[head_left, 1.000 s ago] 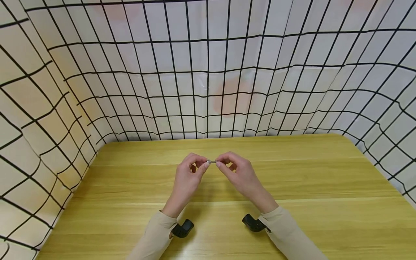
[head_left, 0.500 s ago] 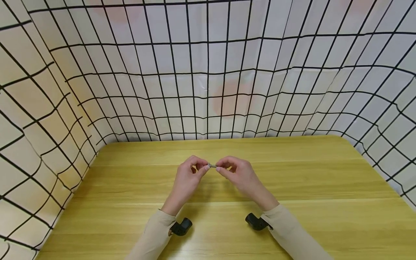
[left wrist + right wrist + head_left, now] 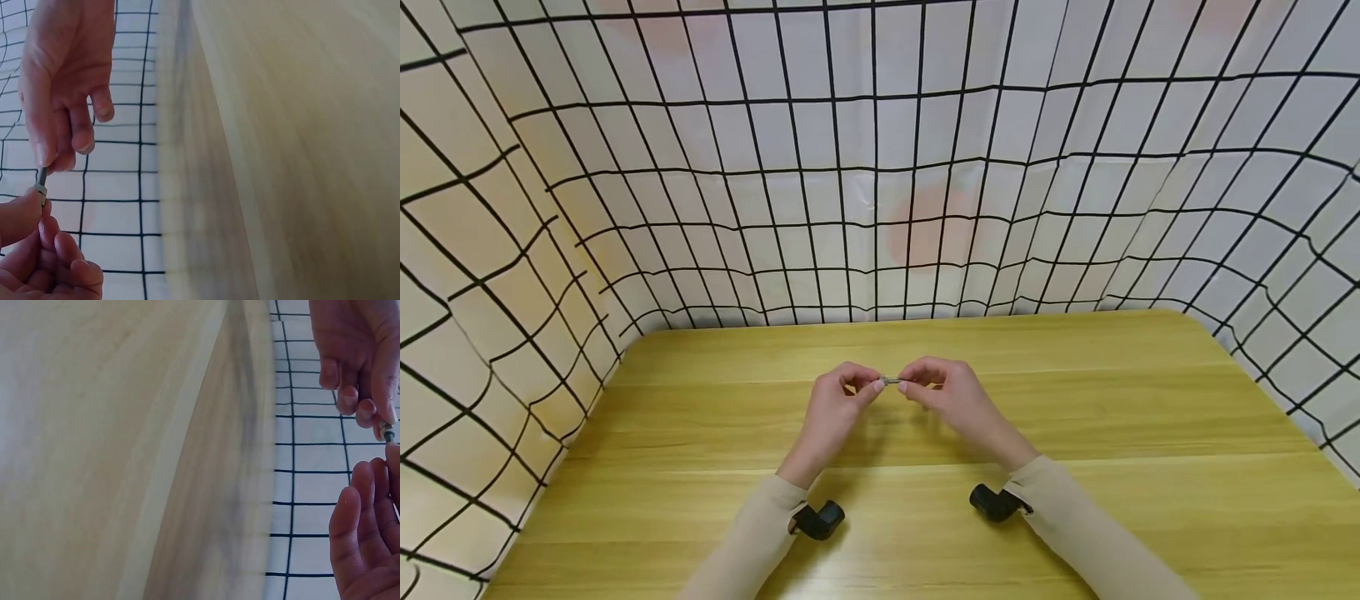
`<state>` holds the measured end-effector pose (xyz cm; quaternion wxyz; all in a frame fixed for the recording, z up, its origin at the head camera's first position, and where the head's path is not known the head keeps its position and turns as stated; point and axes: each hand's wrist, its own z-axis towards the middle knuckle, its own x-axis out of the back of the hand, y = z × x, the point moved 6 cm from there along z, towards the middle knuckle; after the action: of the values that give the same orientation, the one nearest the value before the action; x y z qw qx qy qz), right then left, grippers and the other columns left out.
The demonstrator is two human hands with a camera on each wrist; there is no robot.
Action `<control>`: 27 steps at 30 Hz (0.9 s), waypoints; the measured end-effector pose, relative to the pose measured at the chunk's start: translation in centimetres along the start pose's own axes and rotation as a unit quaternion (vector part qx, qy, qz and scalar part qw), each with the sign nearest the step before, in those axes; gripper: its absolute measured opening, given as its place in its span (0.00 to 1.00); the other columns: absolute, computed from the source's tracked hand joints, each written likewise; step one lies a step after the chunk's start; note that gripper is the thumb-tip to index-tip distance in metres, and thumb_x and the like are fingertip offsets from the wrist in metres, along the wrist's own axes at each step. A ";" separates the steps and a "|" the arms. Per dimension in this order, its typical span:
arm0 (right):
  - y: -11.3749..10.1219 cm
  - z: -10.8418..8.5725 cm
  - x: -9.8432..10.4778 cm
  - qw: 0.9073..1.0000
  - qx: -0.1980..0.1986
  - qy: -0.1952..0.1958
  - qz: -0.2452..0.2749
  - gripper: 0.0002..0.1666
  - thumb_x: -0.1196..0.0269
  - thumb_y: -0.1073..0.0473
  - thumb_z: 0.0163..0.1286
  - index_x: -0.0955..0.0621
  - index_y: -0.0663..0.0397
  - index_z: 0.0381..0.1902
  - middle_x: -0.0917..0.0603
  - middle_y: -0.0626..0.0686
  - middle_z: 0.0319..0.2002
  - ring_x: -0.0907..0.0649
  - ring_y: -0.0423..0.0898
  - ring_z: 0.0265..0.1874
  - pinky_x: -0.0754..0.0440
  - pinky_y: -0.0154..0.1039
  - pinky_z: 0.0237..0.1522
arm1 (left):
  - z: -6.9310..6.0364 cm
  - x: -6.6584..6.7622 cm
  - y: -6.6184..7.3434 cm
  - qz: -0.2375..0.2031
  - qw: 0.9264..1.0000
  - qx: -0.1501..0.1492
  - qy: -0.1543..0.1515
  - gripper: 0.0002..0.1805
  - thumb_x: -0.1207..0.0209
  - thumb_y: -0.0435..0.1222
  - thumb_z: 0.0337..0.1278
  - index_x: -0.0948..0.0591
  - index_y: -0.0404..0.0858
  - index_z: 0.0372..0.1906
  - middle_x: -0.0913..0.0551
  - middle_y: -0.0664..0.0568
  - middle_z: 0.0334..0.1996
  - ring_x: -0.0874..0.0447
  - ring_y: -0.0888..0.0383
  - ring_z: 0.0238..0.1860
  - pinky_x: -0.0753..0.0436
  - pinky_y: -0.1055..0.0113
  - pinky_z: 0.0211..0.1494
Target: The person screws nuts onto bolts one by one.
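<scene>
A small metal bolt (image 3: 891, 381) with a nut (image 3: 41, 189) on it is held lengthwise between the two hands, above the table. At the nut end, the left hand (image 3: 833, 408) pinches it between thumb and index finger. Thumb and fingertips of the right hand (image 3: 953, 402) pinch the opposite end, where the shank (image 3: 42, 175) goes in between them. Fingertips cover both ends, so the bolt's head cannot be made out. In the right wrist view the nut (image 3: 386, 431) shows at the left hand's fingertips, and the other right-hand fingers are loosely extended.
A wood-grain table (image 3: 880, 467) lies beneath the hands. White curtains with a black grid (image 3: 865, 192) stand behind it and along both sides. Black wrist cameras (image 3: 822, 521) stick out from the sleeves above the tabletop.
Both hands have come down slightly in the head view since a second ago, keeping their pinch on the bolt and nut. Over the last half second they have barely shifted.
</scene>
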<state>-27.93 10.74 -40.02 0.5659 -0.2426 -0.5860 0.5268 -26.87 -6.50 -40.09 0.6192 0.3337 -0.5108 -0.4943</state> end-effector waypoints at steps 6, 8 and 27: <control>1.3 0.7 0.0 0.998 -0.037 -0.029 0.037 0.15 0.33 0.55 0.68 0.17 0.62 0.45 0.16 0.62 0.41 0.18 0.57 0.39 0.18 0.51 0.37 | 0.5 -0.1 -0.4 -0.041 0.998 0.052 -0.016 0.06 0.34 0.32 0.60 0.13 0.32 0.38 0.17 0.47 0.32 0.25 0.54 0.34 0.27 0.65 0.35; 1.6 0.9 0.1 0.998 -0.048 -0.035 0.035 0.15 0.34 0.56 0.68 0.17 0.63 0.45 0.16 0.62 0.40 0.19 0.58 0.38 0.18 0.51 0.37 | 0.8 -0.3 -0.7 -0.049 0.996 0.073 -0.021 0.06 0.34 0.32 0.59 0.13 0.31 0.38 0.16 0.47 0.32 0.25 0.54 0.33 0.27 0.65 0.36; 4.1 2.7 -0.5 0.995 -0.023 -0.080 -0.059 0.05 0.32 0.58 0.66 0.13 0.52 0.38 0.14 0.46 0.36 0.19 0.45 0.39 0.23 0.44 0.45 | 2.6 -0.9 -3.8 0.029 0.993 0.068 -0.096 0.03 0.32 0.30 0.57 0.12 0.32 0.34 0.14 0.50 0.30 0.26 0.59 0.30 0.28 0.68 0.33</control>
<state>-31.58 10.68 -43.31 0.5421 -0.1775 -0.6544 0.4964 -30.38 -6.48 -43.22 0.5571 0.3111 -0.6096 -0.4703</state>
